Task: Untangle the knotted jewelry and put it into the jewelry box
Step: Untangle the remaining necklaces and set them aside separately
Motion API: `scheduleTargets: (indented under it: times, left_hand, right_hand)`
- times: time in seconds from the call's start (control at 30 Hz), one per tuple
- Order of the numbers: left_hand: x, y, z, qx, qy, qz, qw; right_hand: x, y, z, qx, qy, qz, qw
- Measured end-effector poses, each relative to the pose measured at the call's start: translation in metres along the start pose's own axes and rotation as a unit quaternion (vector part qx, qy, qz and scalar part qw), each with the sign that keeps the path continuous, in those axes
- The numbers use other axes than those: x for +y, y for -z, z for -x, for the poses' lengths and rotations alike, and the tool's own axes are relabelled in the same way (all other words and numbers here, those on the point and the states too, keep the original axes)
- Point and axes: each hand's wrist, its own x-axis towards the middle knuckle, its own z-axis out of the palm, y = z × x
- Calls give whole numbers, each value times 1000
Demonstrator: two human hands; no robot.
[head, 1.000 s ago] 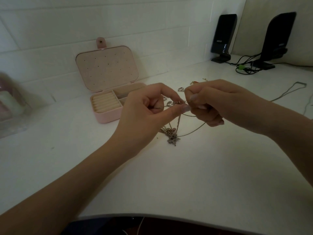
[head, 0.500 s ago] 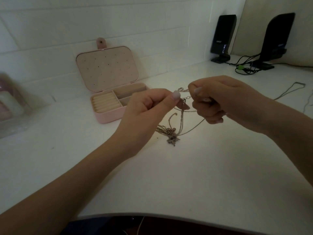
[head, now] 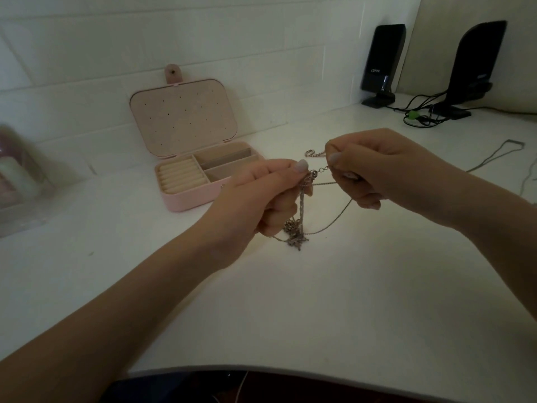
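Observation:
A tangle of thin silver chains (head: 302,210) hangs between my two hands above the white table (head: 319,301), its lower clump touching the surface. My left hand (head: 261,199) pinches the top of the tangle between thumb and forefinger. My right hand (head: 374,167) pinches a chain end just to the right, and a short stretch of links runs taut between the hands. A loose chain piece (head: 313,153) shows behind my right fingers. The pink jewelry box (head: 191,199) stands open at the back left, lid upright, with ring rolls and compartments showing.
Two black speakers (head: 380,62) (head: 476,65) with cables (head: 418,117) stand at the back right by the tiled wall. Another thin chain (head: 494,155) lies on the table at the far right. A blurred clear container (head: 20,181) sits at the left edge.
My hands have drawn slightly apart, and both rose a little. A short length of chain now stretches between them where the fingertips earlier met.

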Motion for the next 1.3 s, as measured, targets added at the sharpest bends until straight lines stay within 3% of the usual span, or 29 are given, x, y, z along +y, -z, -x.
scheduleTargets:
  times: [0.37, 0.57, 0.7, 0.9, 1.3]
  left_hand:
    - [1, 1, -1, -10, 25, 39, 999]
    - [0, 2, 0, -14, 0, 35, 999]
    - [0, 2, 0, -14, -17, 16, 1000]
    - [-1, 1, 1, -12, -29, -20, 999]
    - [-3, -1, -1, 95, -128, -118, 980]
  right_hand:
    - [-6, 4, 4, 33, 28, -10, 999]
    - [-8, 6, 6, 20, 43, 30, 998]
    - [-6, 3, 4, -40, 22, 21, 999]
    - [-9, 5, 6, -39, 39, 34, 998]
    - [-9, 4, 7, -9, 75, 48, 996]
